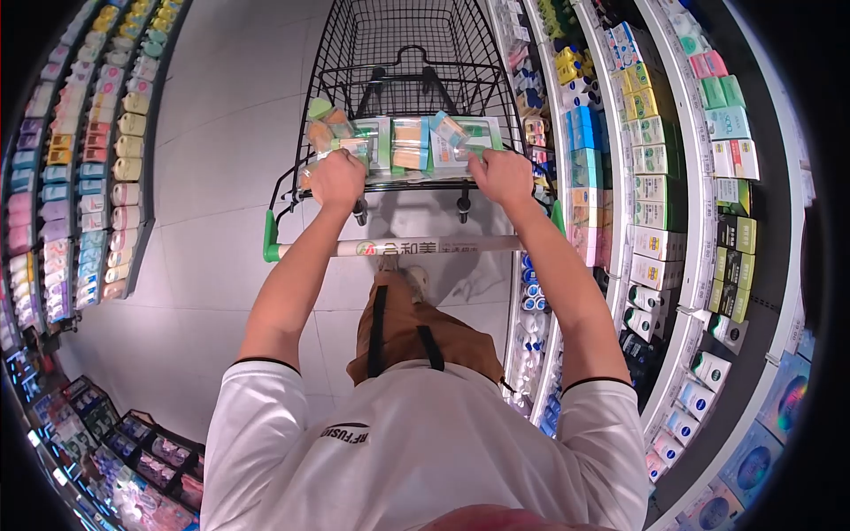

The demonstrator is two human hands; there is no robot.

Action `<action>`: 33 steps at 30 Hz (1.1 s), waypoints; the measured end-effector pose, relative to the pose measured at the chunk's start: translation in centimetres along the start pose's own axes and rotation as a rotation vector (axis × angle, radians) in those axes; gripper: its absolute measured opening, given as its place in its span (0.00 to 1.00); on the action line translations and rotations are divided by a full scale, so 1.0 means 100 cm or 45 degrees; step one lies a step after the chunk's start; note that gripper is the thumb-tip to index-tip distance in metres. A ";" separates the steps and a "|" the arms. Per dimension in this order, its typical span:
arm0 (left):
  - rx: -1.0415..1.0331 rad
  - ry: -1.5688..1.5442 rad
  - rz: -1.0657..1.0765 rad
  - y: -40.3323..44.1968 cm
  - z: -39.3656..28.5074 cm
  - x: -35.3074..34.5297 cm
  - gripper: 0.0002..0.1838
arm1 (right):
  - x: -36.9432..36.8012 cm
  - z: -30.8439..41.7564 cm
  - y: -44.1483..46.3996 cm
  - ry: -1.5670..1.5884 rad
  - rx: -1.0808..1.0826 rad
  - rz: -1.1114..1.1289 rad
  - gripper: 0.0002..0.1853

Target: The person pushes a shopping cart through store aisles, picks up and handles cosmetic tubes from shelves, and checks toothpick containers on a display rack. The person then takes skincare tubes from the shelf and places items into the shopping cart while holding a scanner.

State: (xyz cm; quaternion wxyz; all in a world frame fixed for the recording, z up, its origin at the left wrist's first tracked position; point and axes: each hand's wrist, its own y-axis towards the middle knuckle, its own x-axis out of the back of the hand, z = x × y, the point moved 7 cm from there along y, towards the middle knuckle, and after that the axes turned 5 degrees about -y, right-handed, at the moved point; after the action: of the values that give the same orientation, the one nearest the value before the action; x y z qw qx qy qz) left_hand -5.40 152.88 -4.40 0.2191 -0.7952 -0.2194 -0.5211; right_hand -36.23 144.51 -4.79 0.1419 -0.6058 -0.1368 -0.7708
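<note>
My left hand (pixel 338 180) reaches past the cart's handle bar (pixel 372 249), its fingers curled at the edge of a clear plastic package (pixel 351 144). My right hand (pixel 503 177) is closed at the near right corner of a green-and-white package (pixel 485 133). Between the hands lie another clear pack with orange and blue parts (pixel 410 143) and a small tilted tub (pixel 450 129). A green-capped container (pixel 320 110) leans at the left end. All of these rest in the near end of the black wire shopping cart (pixel 412 57). My fingertips are partly hidden.
Shelves of boxed goods (pixel 649 133) stand close along the cart's right side. Across the tiled floor (pixel 221 195), another shelf of coloured packs (pixel 93 177) runs on the left. Dark bins of small packs (pixel 146 447) sit at lower left.
</note>
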 end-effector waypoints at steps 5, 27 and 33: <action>-0.134 0.038 -0.043 0.045 -0.021 0.008 0.15 | -0.002 0.000 0.048 0.007 -0.032 0.054 0.28; -0.175 -0.021 0.048 0.315 -0.099 0.004 0.13 | -0.009 -0.016 0.321 -0.007 -0.013 -0.068 0.25; -0.194 -0.076 0.025 0.360 -0.112 0.008 0.13 | -0.009 -0.016 0.371 0.004 -0.029 -0.053 0.25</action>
State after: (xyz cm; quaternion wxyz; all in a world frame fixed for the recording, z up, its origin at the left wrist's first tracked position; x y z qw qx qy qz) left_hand 7.50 117.39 -3.91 0.1565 -0.8268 -0.1778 -0.5102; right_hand -23.17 109.69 -4.63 0.1191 -0.6032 -0.1406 -0.7760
